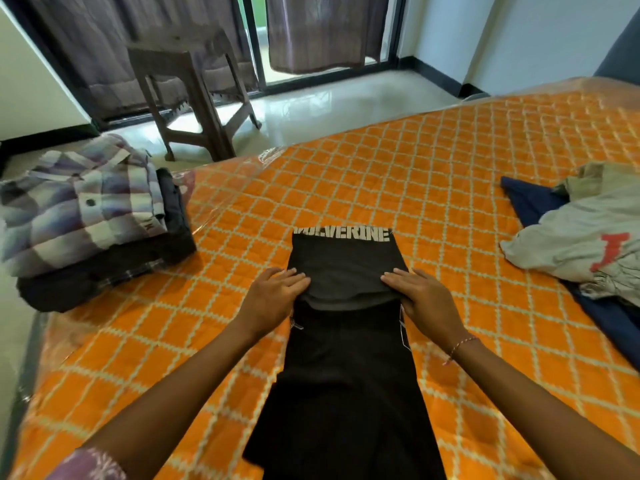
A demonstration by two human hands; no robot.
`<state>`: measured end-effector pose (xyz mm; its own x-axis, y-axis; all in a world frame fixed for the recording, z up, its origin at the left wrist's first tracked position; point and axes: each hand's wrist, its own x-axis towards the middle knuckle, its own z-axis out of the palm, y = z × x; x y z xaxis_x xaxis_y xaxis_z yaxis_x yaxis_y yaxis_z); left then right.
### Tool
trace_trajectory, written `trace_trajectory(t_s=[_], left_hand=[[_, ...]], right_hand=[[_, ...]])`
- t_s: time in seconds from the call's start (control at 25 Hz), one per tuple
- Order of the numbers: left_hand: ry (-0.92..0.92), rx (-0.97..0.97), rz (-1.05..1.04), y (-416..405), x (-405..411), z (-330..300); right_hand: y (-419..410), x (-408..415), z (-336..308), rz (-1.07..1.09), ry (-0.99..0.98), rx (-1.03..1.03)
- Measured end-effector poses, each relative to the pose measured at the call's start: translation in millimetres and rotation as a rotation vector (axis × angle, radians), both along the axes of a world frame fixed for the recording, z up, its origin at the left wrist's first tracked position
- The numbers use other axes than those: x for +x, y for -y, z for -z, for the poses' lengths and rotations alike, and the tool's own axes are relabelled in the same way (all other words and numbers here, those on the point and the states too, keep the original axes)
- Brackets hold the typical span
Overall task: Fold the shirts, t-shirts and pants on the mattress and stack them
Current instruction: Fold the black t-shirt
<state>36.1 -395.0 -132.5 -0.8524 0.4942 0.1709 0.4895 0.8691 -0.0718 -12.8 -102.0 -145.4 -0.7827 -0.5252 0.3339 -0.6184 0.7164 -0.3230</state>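
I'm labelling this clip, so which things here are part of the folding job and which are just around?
Part of the job:
black t-shirt, under both hands, left hand, right hand
folded stack with the checked shirt on top
unfolded pile, grey and navy
mattress

Just around:
chair
curtains

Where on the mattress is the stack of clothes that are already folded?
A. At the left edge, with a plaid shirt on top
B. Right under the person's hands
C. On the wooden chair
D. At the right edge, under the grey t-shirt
A: the folded stack sits at the mattress's left edge, with the plaid shirt on top.
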Motion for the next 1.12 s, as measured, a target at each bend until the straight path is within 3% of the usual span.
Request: trace_trajectory(t_s=[0.08,0.16,0.24,0.36,0.44,0.52,0.64,0.68,0.72,0.84,0.96,1.04,1.12], left_hand=[[0.056,-0.043,-0.03,-6,11,-3],[0.207,-0.201,-0.081,-12,27,0],[0.318,-0.258,-0.137,-5,50,4],[0.127,-0.204,0.02,18,100,17],[0.072,-0.139,0.15,30,141,32],[0.164,0.095,0.007,20,170,37],[0.364,0.791,-0.596,-21,189,15],[0.491,0.926,-0.742,-29,188,7],[0.585,0.943,-0.828,-34,187,2],[0.718,0.897,-1.003,-47,186,-12],[0.776,0.975,-1.163,-61,189,-19],[0.861,1.145,-1.219,-64,192,-24],[0.836,1.324,-1.265,-60,192,-27]], right_hand=[[-5,7,1,-0.015,0.046,0.195],[-12,19,10,-0.067,0.223,0.445],[-23,33,13,-0.093,0.219,0.503],[-49,78,16,-0.187,-0.016,0.463],[-66,123,29,-0.304,-0.06,0.473],[-72,145,26,-0.299,-0.042,0.475],[-55,160,9,-0.073,0.025,0.246],[-42,168,1,-0.064,0.023,0.167],[-26,181,-5,-0.113,0.038,0.132],[7,220,4,-0.312,-0.032,0.317],[13,223,4,-0.259,-0.052,0.24],[12,223,-4,-0.259,0.028,0.27],[12,218,-17,-0.286,0.229,0.399]])
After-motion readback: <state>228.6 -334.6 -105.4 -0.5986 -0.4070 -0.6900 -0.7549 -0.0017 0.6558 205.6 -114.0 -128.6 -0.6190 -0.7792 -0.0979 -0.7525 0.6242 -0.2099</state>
